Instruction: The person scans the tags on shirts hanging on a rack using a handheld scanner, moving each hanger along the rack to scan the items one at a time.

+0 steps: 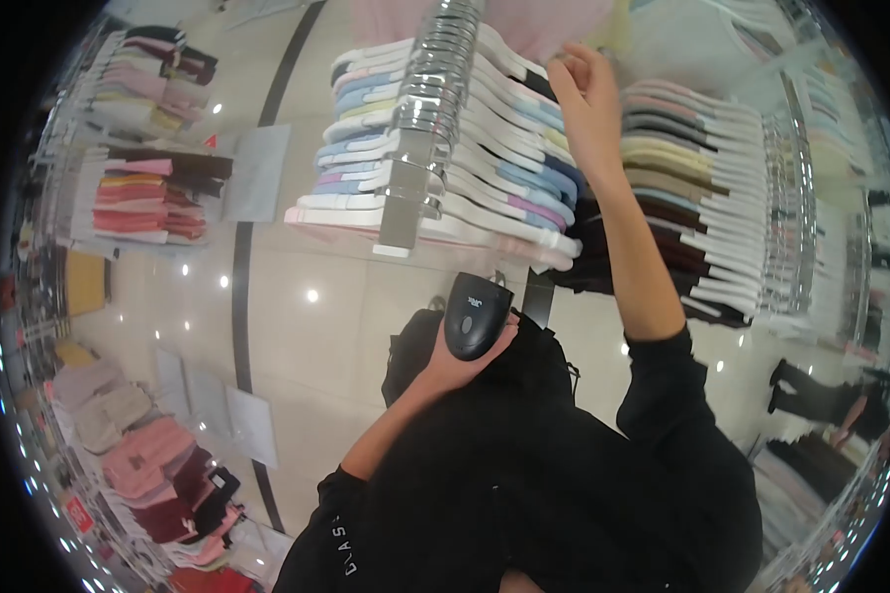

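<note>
My left hand (452, 374) is wrapped round a black handheld barcode scanner (477, 316), held low in front of my body. My right hand (585, 84) is raised at the far right side of a rack of clothes, its fingers curled beside the hanging garments. What those fingers hold, if anything, is hidden. Straight ahead, several light garments in white, blue and pink (539, 183) hang on white hangers (356, 201) from a metal rail (400, 212). A pale pink garment (554, 22) hangs at the far end, close to my right hand.
To the right, darker and pastel clothes (667, 188) hang on a second rail (781, 198). Racks of pink and red clothes (148, 203) and folded garments (148, 460) line the left side. Pale tiles (316, 336) cover the floor. Another person (831, 403) stands at far right.
</note>
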Available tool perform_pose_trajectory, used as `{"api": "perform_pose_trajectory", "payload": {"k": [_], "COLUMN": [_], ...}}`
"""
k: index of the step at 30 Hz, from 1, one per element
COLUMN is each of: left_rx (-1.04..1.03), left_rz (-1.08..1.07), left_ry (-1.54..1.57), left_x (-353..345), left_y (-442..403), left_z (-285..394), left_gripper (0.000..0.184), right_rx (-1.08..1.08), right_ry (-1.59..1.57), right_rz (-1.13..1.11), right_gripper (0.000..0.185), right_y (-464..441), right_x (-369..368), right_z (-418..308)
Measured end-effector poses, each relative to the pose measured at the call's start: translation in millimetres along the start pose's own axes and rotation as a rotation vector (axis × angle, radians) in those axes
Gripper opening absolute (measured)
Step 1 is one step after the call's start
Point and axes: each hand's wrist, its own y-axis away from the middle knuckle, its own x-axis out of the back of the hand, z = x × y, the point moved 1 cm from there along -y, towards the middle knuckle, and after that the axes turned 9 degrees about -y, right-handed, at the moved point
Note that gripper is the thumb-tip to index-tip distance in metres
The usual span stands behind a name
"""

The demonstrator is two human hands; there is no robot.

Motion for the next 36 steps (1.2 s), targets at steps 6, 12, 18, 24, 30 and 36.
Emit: {"api": "perform_pose_trajectory", "payload": {"k": [6, 12, 18, 24, 30, 36], "left_rx": [0.042, 0.122, -0.098, -0.135, 0.237, 1.020], "left_rz": [-0.188, -0.393, -0.713, -0.731, -0.473, -0.141], "left_ry": [-0.085, -0.067, -0.272, -0.247, -0.530, -0.097], "left_x": [23, 33, 33, 37, 26, -3], "left_y": [18, 37, 62, 60, -8, -105], "left_z": [-16, -26, -43, -75, -202, -337], "left_gripper": [0.005, 0.013, 0.078, 0.062, 0.038, 0.091], "right_rx": [-0.128, -0.643, -0.946, -0.754, -0.835, -0.949], "right_ry": [-0.053, -0.033, -0.298, -0.307, -0.336, -0.341], "right_rz": [-0.116, -0.174, 0.383, 0.645, 0.772, 0.838], "right_gripper": [0.040, 0.083, 0.051, 0.024, 0.016, 0.018], "right_y": [221, 346, 407, 435, 451, 470], "right_x": [28, -25, -65, -40, -13, -7], "right_z": [-106, -117, -105, -85, -75, -63]}}
